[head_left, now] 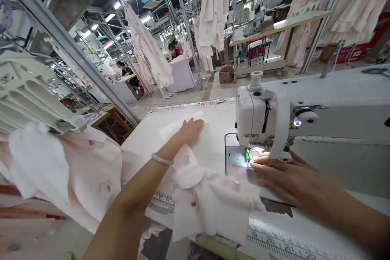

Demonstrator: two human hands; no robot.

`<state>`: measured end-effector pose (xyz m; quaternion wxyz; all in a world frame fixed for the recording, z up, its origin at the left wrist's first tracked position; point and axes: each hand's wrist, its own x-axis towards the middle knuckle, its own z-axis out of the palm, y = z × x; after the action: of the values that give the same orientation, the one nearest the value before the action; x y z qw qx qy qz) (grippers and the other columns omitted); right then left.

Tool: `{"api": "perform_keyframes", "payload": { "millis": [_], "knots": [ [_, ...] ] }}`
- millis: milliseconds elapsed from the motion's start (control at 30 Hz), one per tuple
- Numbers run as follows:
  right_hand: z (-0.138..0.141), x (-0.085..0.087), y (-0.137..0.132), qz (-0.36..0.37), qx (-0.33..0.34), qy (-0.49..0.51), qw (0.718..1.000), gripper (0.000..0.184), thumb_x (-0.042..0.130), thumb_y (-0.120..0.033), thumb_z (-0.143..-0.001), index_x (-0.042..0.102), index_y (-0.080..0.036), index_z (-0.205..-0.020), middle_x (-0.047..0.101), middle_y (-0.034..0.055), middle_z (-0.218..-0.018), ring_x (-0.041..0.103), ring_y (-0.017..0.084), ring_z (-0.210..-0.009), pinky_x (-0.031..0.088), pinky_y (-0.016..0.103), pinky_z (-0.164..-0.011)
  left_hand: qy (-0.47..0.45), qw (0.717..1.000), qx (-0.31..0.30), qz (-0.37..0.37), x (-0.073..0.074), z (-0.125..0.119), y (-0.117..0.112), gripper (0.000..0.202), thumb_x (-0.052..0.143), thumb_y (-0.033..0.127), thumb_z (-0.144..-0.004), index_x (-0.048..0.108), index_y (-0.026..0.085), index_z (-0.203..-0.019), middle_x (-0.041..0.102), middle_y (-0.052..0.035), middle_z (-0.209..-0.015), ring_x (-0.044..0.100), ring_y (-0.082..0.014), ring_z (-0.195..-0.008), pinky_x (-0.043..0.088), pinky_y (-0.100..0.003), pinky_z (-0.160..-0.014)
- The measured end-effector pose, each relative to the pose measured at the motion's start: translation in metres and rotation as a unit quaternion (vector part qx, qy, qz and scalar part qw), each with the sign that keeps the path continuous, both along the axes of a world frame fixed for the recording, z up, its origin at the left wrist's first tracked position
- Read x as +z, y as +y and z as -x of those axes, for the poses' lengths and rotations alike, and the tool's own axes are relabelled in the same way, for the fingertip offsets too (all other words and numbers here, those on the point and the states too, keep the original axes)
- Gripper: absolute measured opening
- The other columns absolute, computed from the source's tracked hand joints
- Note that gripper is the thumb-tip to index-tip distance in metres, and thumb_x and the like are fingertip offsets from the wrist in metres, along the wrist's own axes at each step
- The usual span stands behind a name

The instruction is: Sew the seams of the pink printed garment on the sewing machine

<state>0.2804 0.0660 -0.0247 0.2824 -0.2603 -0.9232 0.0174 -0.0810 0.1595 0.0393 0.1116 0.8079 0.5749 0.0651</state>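
My left hand (pixel 191 131) lies on the white table with fingers apart, pressing on a pale fabric piece (pixel 170 131). Beside the needle area of a white sewing machine (pixel 248 115) is my right hand (pixel 282 172), its fingers stretched out low by the presser foot (pixel 249 155). Part of that hand is blurred, and the machine's lever hides some of it. Between my arms, a pale pink printed garment piece (pixel 210 203) lies bunched on the table and hangs over its front edge. Whether its edge reaches under the presser foot I cannot tell.
A measuring tape strip (pixel 280 245) runs along the table's front edge. At left, pale fabric (pixel 91 162) hangs from a white plastic clamp hanger (pixel 33 93). Metal posts, hanging garments (pixel 213 12) and other work tables stand beyond. Two people sit at the back.
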Motion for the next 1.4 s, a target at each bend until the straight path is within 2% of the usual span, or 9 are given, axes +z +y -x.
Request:
{"api": "perform_keyframes", "payload": {
  "millis": [167, 400, 533, 733, 833, 967, 1067, 1200, 1400],
  "knots": [
    [0.004, 0.006, -0.008, 0.014, 0.029, 0.005, 0.999, 0.033, 0.048, -0.041, -0.121, 0.079, -0.039, -0.131, 0.086, -0.0018, -0.119, 0.083, 0.026, -0.099, 0.059, 0.05, -0.105, -0.027, 0.996, -0.069, 0.041, 0.008, -0.016, -0.075, 0.035, 0.058, 0.036, -0.116, 0.074, 0.02, -0.143, 0.078, -0.0126, -0.147, 0.072, -0.0277, -0.138, 0.056, -0.045, -0.123],
    [0.016, 0.012, -0.018, 0.042, 0.057, 0.002, 0.997, 0.04, 0.049, -0.052, -0.123, 0.081, -0.029, -0.117, 0.081, 0.0031, -0.105, 0.078, 0.024, -0.094, 0.059, 0.045, -0.089, -0.056, 0.975, -0.187, 0.104, -0.007, -0.051, -0.151, 0.052, 0.1, 0.057, -0.086, 0.074, 0.02, -0.113, 0.079, -0.0091, -0.115, 0.072, -0.032, -0.116, 0.054, -0.042, -0.106],
    [0.021, 0.014, -0.027, 0.113, 0.069, 0.029, 0.991, 0.039, 0.053, -0.057, -0.12, 0.082, -0.031, -0.118, 0.079, 0.0044, -0.105, 0.075, 0.027, -0.1, 0.06, 0.05, -0.101, -0.073, 0.967, -0.185, 0.158, -0.006, -0.052, -0.156, 0.045, 0.1, 0.047, -0.088, 0.063, 0.022, -0.089, 0.071, 0.0002, -0.089, 0.069, -0.0237, -0.095, 0.047, -0.035, -0.095],
    [0.028, 0.015, -0.039, 0.368, 0.064, 0.108, 0.921, 0.055, 0.07, -0.075, -0.104, 0.079, -0.031, -0.137, 0.079, 0.0118, -0.133, 0.076, 0.037, -0.125, 0.067, 0.048, -0.1, -0.228, 0.943, -0.02, 0.242, 0.009, -0.066, -0.145, 0.043, 0.095, 0.04, -0.086, 0.057, 0.022, -0.086, 0.064, 0.0035, -0.087, 0.059, -0.0176, -0.084, 0.039, -0.027, -0.071],
    [0.031, 0.013, -0.039, 0.452, 0.031, 0.136, 0.881, 0.052, 0.068, -0.061, -0.106, 0.07, -0.029, -0.146, 0.082, 0.009, -0.118, 0.081, 0.031, -0.102, 0.068, 0.042, -0.084, -0.311, 0.908, 0.027, 0.28, 0.005, -0.076, -0.129, 0.049, 0.101, 0.044, -0.078, 0.063, 0.023, -0.101, 0.065, 0.0042, -0.088, 0.06, -0.0173, -0.083, 0.042, -0.026, -0.071],
    [0.029, 0.009, -0.035, 0.462, -0.044, 0.157, 0.871, 0.051, 0.064, -0.052, -0.103, 0.063, -0.025, -0.146, 0.08, 0.004, -0.093, 0.076, 0.027, -0.076, 0.061, 0.038, -0.064, -0.369, 0.88, 0.053, 0.294, -0.005, -0.085, -0.114, 0.038, 0.083, 0.053, -0.096, 0.065, 0.023, -0.112, 0.054, 0.0086, -0.073, 0.047, -0.0137, -0.066, 0.036, -0.026, -0.063],
    [0.024, 0.003, -0.033, 0.404, -0.097, 0.142, 0.899, 0.035, 0.065, -0.054, -0.102, 0.068, -0.026, -0.122, 0.079, 0.0068, -0.095, 0.077, 0.029, -0.08, 0.061, 0.039, -0.064, -0.322, 0.921, 0.045, 0.215, -0.008, -0.092, -0.113, 0.021, 0.071, 0.043, -0.105, 0.065, 0.022, -0.105, 0.054, 0.0067, -0.074, 0.051, -0.0148, -0.07, 0.036, -0.027, -0.066],
    [0.016, -0.006, -0.027, 0.109, -0.09, 0.098, 0.985, 0.03, 0.061, -0.053, -0.111, 0.069, -0.027, -0.124, 0.082, 0.0079, -0.108, 0.079, 0.032, -0.09, 0.062, 0.047, -0.078, -0.128, 0.984, 0.022, 0.12, -0.009, -0.099, -0.117, 0.015, 0.062, 0.037, -0.111, 0.069, 0.023, -0.114, 0.065, 0.0025, -0.08, 0.066, -0.0224, -0.082, 0.048, -0.033, -0.077],
    [0.012, -0.001, -0.017, -0.111, -0.011, 0.036, 0.993, 0.032, 0.047, -0.045, -0.123, 0.072, -0.026, -0.127, 0.085, 0.0025, -0.123, 0.079, 0.026, -0.1, 0.053, 0.047, -0.093, 0.013, 0.991, -0.096, -0.096, -0.02, -0.097, -0.128, 0.019, 0.056, 0.018, -0.11, 0.072, 0.018, -0.121, 0.08, -0.0141, -0.128, 0.074, -0.0315, -0.119, 0.06, -0.046, -0.104]
  ]
}}
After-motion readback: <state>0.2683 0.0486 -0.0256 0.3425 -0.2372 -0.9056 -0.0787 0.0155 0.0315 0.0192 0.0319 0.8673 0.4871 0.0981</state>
